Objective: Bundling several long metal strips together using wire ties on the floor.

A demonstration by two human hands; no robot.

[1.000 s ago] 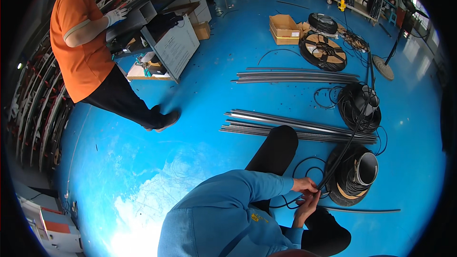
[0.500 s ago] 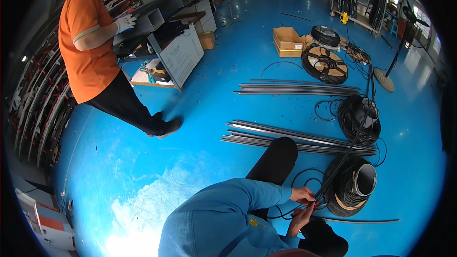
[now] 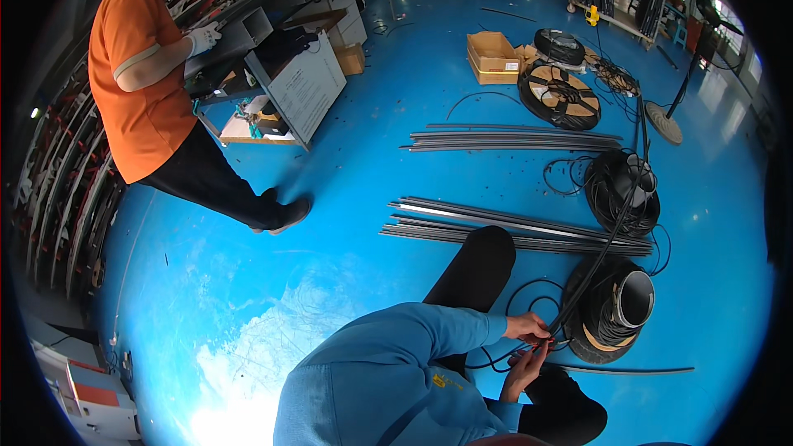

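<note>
Both of my hands meet at the lower right, over my bent knees. My left hand (image 3: 526, 327), the upper one, is closed, fingers pinched at the near end of the long black strips (image 3: 585, 287). Just below it, my right hand (image 3: 524, 370) is closed around a small red-handled tool (image 3: 545, 343), mostly hidden by my fingers; its exact kind does not show. Thin black loops of strip (image 3: 496, 362) curl beside both hands. Close on their right stands a reel wound with black strip, with a pale hollow core (image 3: 635, 299).
Grey bars (image 3: 504, 227) lie on the blue floor beyond my knee, with another bundle (image 3: 512, 141) farther off. More reels (image 3: 560, 96), a cardboard box (image 3: 493, 59) and a fan (image 3: 665, 122) stand beyond. A co-worker in orange (image 3: 140, 83) works at a bench on the left.
The view has shifted slightly, so the floor items sit a little higher. My hands stay together at the strip ends, with small finger movements. The co-worker's gloved hand has moved slightly.
</note>
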